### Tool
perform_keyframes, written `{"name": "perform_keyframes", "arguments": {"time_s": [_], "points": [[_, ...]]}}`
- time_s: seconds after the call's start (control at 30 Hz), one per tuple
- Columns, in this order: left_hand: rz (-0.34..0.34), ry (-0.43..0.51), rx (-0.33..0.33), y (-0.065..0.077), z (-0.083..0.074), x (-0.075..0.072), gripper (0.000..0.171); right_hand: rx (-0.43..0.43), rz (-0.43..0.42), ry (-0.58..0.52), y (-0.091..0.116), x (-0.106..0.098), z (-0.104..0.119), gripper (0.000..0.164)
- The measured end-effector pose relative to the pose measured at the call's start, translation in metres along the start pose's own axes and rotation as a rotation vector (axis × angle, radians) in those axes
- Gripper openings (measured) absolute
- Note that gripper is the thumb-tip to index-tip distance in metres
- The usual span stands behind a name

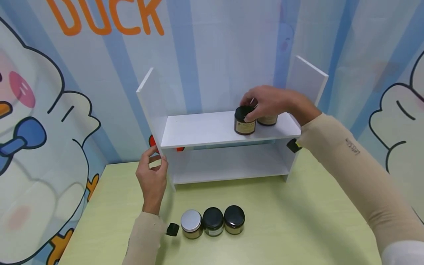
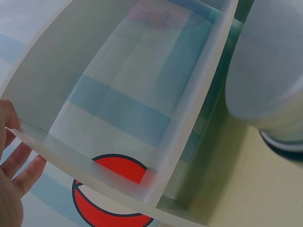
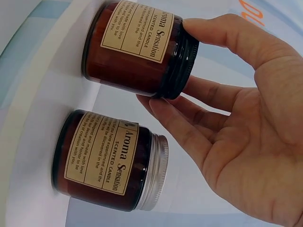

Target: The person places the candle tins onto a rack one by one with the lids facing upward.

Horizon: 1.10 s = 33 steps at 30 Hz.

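My right hand (image 1: 272, 101) pinches the black lid of a dark amber scented candle jar (image 1: 245, 126) between thumb and fingers. This jar is at the upper board of a white two-tier shelf (image 1: 198, 129), its base on or just above the board. Beside it, partly hidden by the hand in the head view, stands a second candle jar (image 3: 104, 161) with a silver lid. My left hand (image 1: 153, 180) holds the edge of the shelf's left side panel (image 1: 153, 106), thumb on one face and fingertips on the other, as the left wrist view shows.
On the pale green table (image 1: 318, 221) in front of the shelf, three jars stand in a row: a silver-lidded jar (image 1: 191, 222), a black-lidded jar (image 1: 213, 221) and another black-lidded jar (image 1: 234, 219). Behind the shelf hangs a striped blue-and-white cartoon backdrop (image 1: 212, 55).
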<state>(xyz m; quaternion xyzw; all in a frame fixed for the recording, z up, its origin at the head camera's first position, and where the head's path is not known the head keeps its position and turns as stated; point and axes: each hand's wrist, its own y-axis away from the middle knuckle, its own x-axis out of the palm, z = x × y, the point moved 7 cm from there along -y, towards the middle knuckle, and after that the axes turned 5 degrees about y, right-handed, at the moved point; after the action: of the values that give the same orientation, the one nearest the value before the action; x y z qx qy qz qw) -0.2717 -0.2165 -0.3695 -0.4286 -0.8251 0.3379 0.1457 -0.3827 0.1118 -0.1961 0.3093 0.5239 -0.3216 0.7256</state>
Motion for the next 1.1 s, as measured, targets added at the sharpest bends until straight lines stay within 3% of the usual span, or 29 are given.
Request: {"name": "perform_keyframes", "arguments": {"time_s": [0.3, 1.1], "points": [[0.001, -0.006, -0.005, -0.001, -0.001, 0.001, 0.038, 0.029, 0.002, 0.009, -0.005, -0.003, -0.006, 0.052], [-0.001, -0.001, 0.003, -0.001, -0.001, -0.003, 0.037, 0.011, 0.016, 0.067, -0.015, -0.005, -0.006, 0.052]]}}
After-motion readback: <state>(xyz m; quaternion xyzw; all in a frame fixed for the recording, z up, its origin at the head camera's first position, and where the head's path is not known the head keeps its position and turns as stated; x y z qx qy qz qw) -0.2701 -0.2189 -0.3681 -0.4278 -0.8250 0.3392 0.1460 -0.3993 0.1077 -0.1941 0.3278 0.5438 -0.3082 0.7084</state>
